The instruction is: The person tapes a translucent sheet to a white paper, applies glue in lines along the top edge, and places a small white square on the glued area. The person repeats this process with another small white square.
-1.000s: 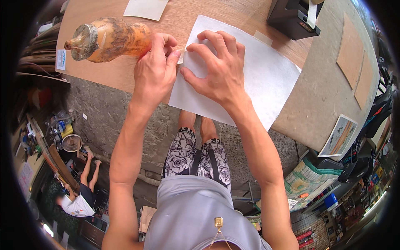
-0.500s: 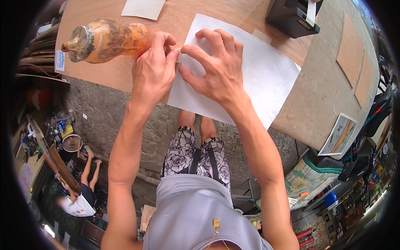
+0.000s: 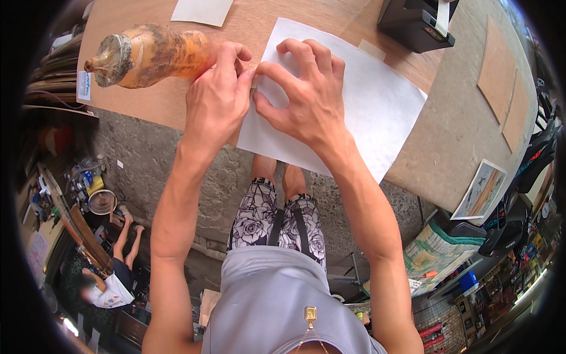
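Note:
A white sheet of paper [image 3: 377,112] lies on the brown wooden board [image 3: 153,106], its near edge overhanging. At its left edge, my left hand [image 3: 217,88] is closed, thumb against the curled forefinger. A small pale strip that looks like tape [image 3: 254,83] shows at the thumb tip. My right hand [image 3: 311,94] rests over the paper, fingers curved and apart, forefinger and thumb tips near that same edge. Another pale strip of tape [image 3: 372,49] crosses the paper's far edge. Beside my left hand is a stained amber bottle [image 3: 162,56] with a nozzle cap; I cannot tell whether it stands or lies.
A black tape dispenser [image 3: 415,26] stands beyond the paper. A pale sheet [image 3: 201,10] lies at the far left. Thin brown panels [image 3: 498,76] and a picture card [image 3: 480,189] are on the right. A person [image 3: 112,289] sits at the lower left.
Both hands stay nearly in place. The right thumb has shifted very slightly at the paper's left edge. The person at lower left has moved their arm.

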Motion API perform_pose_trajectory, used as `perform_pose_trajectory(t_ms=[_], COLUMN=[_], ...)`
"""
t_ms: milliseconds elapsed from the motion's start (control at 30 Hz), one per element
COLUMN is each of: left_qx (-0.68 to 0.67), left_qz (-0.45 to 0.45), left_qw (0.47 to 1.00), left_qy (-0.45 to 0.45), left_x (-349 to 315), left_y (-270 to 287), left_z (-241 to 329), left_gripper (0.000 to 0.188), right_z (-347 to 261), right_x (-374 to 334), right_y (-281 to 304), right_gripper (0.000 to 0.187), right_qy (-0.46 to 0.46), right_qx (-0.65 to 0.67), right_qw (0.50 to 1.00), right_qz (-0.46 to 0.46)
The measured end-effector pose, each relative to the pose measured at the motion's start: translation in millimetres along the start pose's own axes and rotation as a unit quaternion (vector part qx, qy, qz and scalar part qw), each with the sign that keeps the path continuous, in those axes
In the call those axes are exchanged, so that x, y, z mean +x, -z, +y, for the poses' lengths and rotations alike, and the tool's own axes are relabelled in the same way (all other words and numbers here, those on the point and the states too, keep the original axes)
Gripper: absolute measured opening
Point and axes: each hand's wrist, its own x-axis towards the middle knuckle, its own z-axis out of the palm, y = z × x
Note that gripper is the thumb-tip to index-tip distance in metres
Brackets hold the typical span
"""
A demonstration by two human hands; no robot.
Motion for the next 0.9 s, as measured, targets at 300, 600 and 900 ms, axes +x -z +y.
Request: perform_pose_trajectory(t_ms=[300,600,900], left_qx=[-0.002,0.006,0.005], left_qz=[-0.024,-0.02,-0.012], left_qw=[0.999,0.998,0.996], left_qy=[-0.035,-0.061,-0.093], left_x=[-1.3,0.0,1.2], left_y=[0.5,0.4,-0.7], left_z=[-7.2,-6.4,-6.8], left_gripper=[0.026,0.026,0.028], right_z=[0.4,0.7,1.2], right_x=[-0.9,-2.0,-1.9], right_y=[-2.6,-3.2,-2.6], right_gripper=[0.027,0.027,0.027], right_qy=[0.002,-0.003,-0.004], right_qx=[-0.007,-0.007,-0.008], right_qw=[1.0,1.0,1.0], right_qz=[0.006,0.009,0.011])
